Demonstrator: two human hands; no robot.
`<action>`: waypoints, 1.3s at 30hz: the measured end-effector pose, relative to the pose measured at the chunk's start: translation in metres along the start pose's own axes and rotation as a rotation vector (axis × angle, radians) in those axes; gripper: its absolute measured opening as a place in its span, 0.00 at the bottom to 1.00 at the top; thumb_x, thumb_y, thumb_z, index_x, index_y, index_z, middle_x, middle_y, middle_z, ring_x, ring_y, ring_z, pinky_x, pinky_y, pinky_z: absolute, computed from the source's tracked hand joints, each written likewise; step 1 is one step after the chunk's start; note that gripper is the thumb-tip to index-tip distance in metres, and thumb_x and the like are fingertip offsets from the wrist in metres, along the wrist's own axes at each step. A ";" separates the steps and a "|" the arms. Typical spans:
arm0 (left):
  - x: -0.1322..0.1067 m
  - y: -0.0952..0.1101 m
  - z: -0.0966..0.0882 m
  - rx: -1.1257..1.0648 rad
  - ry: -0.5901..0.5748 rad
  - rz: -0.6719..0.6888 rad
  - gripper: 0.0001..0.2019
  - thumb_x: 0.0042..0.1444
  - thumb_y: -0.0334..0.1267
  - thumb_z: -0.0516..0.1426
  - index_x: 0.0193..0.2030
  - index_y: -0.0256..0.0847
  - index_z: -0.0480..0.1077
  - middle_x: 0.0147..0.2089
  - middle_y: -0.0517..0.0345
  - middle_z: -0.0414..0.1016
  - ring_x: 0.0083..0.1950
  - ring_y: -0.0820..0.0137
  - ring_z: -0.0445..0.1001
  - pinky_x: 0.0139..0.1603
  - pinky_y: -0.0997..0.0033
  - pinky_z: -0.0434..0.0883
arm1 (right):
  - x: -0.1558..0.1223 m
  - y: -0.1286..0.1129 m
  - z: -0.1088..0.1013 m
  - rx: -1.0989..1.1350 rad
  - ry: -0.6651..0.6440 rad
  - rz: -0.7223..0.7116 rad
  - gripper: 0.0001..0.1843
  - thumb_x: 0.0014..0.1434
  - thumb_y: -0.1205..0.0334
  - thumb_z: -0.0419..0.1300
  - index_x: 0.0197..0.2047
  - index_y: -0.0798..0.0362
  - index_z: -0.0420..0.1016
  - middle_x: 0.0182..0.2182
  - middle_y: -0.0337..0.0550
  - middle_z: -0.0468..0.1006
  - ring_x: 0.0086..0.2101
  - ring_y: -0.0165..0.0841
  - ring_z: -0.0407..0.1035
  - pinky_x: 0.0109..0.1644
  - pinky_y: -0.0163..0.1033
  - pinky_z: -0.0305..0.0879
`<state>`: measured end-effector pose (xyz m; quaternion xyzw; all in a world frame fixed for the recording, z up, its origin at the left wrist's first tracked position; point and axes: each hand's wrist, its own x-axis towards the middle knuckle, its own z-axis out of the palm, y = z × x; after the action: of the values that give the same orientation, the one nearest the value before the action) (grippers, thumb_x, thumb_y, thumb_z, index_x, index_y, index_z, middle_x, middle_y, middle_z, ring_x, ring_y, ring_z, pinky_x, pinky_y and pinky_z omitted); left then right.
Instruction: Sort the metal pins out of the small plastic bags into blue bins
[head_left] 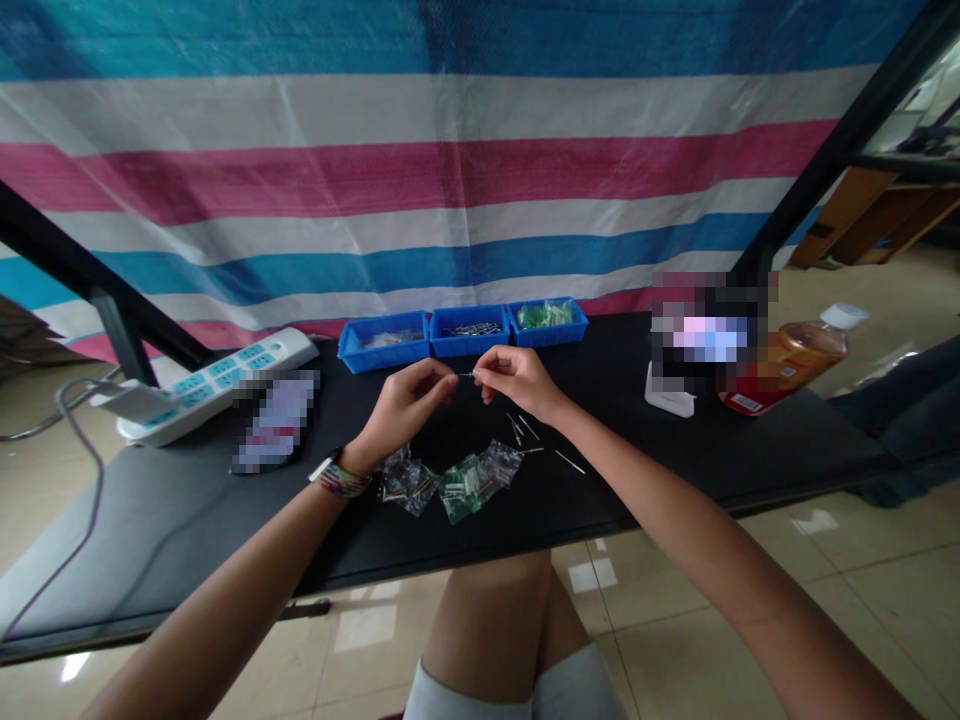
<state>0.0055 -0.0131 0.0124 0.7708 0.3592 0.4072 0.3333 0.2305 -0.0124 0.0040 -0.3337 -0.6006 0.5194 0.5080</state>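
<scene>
My left hand (412, 405) and my right hand (520, 380) meet above the table, fingertips closed in a pinch. Between them runs a thin metal pin (466, 375), its two ends hidden by the fingers. Below my right hand, several similar loose pins (529, 428) lie on the black tabletop. Small clear plastic bags (409, 484) with short metal pieces inside lie nearer to me, and a green-tinted bag (461, 488) is among them.
Three blue bins stand in a row behind my hands: one with clear bags (346, 350), one with metal pins (442, 346), one with greenish bags (574, 331). A power strip (225, 380) lies left; a drink bottle (806, 350) and white box (667, 392) are right. A striped sheet (450, 170) hangs behind.
</scene>
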 end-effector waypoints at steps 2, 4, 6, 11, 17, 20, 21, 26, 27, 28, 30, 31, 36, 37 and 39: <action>0.000 0.003 0.000 -0.031 -0.006 -0.008 0.16 0.67 0.53 0.65 0.43 0.40 0.76 0.34 0.57 0.79 0.35 0.67 0.78 0.37 0.71 0.72 | 0.001 0.002 0.000 -0.006 0.008 0.011 0.26 0.54 0.39 0.75 0.34 0.55 0.77 0.29 0.39 0.80 0.24 0.28 0.74 0.30 0.36 0.73; -0.001 0.005 0.001 -0.049 -0.007 -0.005 0.16 0.66 0.52 0.66 0.43 0.40 0.75 0.34 0.57 0.79 0.36 0.67 0.79 0.38 0.70 0.73 | 0.000 0.004 0.001 -0.015 0.020 0.013 0.27 0.54 0.37 0.75 0.34 0.55 0.77 0.28 0.40 0.80 0.23 0.28 0.73 0.29 0.35 0.72; 0.000 0.006 0.001 -0.043 -0.006 0.000 0.15 0.66 0.52 0.66 0.42 0.40 0.75 0.34 0.57 0.79 0.35 0.66 0.79 0.38 0.70 0.73 | 0.000 0.004 0.002 -0.025 0.034 0.011 0.28 0.54 0.36 0.75 0.33 0.55 0.77 0.27 0.40 0.80 0.23 0.28 0.73 0.28 0.34 0.72; 0.000 0.003 0.000 0.029 0.000 0.008 0.16 0.68 0.52 0.63 0.40 0.40 0.76 0.33 0.56 0.80 0.35 0.66 0.78 0.37 0.70 0.72 | -0.002 0.002 0.004 -0.015 0.044 0.014 0.26 0.56 0.38 0.74 0.34 0.54 0.77 0.28 0.39 0.80 0.23 0.28 0.73 0.28 0.35 0.73; 0.001 -0.005 0.000 0.070 0.044 0.007 0.20 0.70 0.55 0.61 0.35 0.40 0.77 0.32 0.55 0.80 0.33 0.67 0.76 0.35 0.71 0.71 | -0.002 0.000 0.004 0.088 0.063 0.015 0.17 0.52 0.53 0.76 0.36 0.53 0.76 0.29 0.35 0.78 0.25 0.29 0.75 0.30 0.36 0.76; 0.002 -0.005 0.000 0.056 0.044 -0.007 0.22 0.70 0.57 0.60 0.34 0.40 0.77 0.31 0.55 0.80 0.33 0.67 0.77 0.34 0.70 0.71 | -0.003 0.000 0.004 0.082 0.074 0.003 0.14 0.52 0.56 0.74 0.35 0.53 0.76 0.28 0.34 0.77 0.24 0.28 0.73 0.29 0.35 0.76; 0.002 -0.005 0.000 0.050 0.042 -0.011 0.22 0.70 0.58 0.60 0.34 0.40 0.77 0.31 0.54 0.80 0.33 0.67 0.77 0.34 0.70 0.71 | -0.003 -0.001 0.004 0.077 0.071 -0.001 0.13 0.52 0.57 0.73 0.35 0.53 0.76 0.27 0.34 0.76 0.24 0.28 0.73 0.29 0.35 0.76; 0.003 -0.002 0.001 0.010 0.029 -0.022 0.25 0.71 0.60 0.58 0.35 0.39 0.78 0.31 0.53 0.80 0.32 0.67 0.77 0.35 0.70 0.72 | -0.002 0.001 0.002 0.065 0.062 -0.021 0.11 0.52 0.57 0.72 0.33 0.53 0.76 0.25 0.34 0.75 0.23 0.28 0.72 0.29 0.36 0.75; 0.003 -0.002 0.001 -0.002 0.031 -0.029 0.26 0.71 0.61 0.57 0.35 0.39 0.79 0.31 0.53 0.80 0.32 0.67 0.78 0.35 0.70 0.73 | 0.000 0.002 0.001 0.061 0.088 -0.033 0.12 0.52 0.57 0.72 0.33 0.53 0.76 0.25 0.34 0.75 0.23 0.28 0.72 0.29 0.36 0.75; 0.003 -0.002 0.001 -0.016 0.034 -0.039 0.27 0.72 0.62 0.56 0.36 0.39 0.79 0.31 0.53 0.80 0.33 0.67 0.78 0.35 0.69 0.73 | 0.003 0.004 -0.001 0.056 0.132 -0.047 0.12 0.52 0.56 0.72 0.33 0.52 0.76 0.25 0.34 0.75 0.23 0.28 0.72 0.29 0.36 0.76; 0.003 -0.003 0.000 -0.045 0.040 -0.058 0.28 0.72 0.63 0.55 0.38 0.38 0.79 0.31 0.53 0.80 0.33 0.66 0.78 0.36 0.69 0.74 | 0.011 0.008 -0.006 0.048 0.266 -0.069 0.14 0.52 0.53 0.73 0.34 0.52 0.76 0.26 0.35 0.76 0.25 0.29 0.73 0.31 0.36 0.77; 0.003 -0.003 0.000 -0.056 0.039 -0.064 0.28 0.72 0.63 0.55 0.38 0.38 0.78 0.32 0.52 0.80 0.33 0.66 0.78 0.36 0.69 0.74 | 0.015 0.009 -0.009 0.046 0.329 -0.067 0.15 0.52 0.51 0.73 0.36 0.52 0.77 0.29 0.36 0.78 0.26 0.29 0.74 0.32 0.36 0.78; 0.002 -0.002 0.000 -0.066 0.023 -0.064 0.28 0.72 0.63 0.55 0.38 0.38 0.78 0.32 0.52 0.79 0.32 0.66 0.78 0.35 0.69 0.74 | 0.027 0.013 -0.025 -0.067 0.399 0.024 0.26 0.52 0.49 0.72 0.51 0.52 0.80 0.35 0.38 0.81 0.23 0.27 0.72 0.25 0.33 0.72; 0.002 -0.002 0.000 -0.065 0.020 -0.066 0.28 0.72 0.62 0.55 0.38 0.38 0.78 0.32 0.52 0.79 0.32 0.66 0.78 0.35 0.69 0.74 | 0.026 0.011 -0.029 -0.120 0.406 0.022 0.23 0.54 0.49 0.70 0.50 0.52 0.81 0.33 0.37 0.80 0.21 0.25 0.69 0.23 0.32 0.67; 0.002 -0.001 0.000 -0.065 0.016 -0.064 0.27 0.71 0.63 0.55 0.38 0.38 0.78 0.31 0.52 0.79 0.32 0.66 0.78 0.35 0.68 0.74 | 0.022 0.004 -0.036 -0.207 0.372 0.029 0.18 0.56 0.49 0.68 0.43 0.54 0.81 0.28 0.35 0.76 0.19 0.24 0.64 0.20 0.31 0.59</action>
<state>0.0062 -0.0109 0.0126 0.7444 0.3727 0.4140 0.3682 0.2583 0.0194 0.0040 -0.4828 -0.5417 0.3918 0.5657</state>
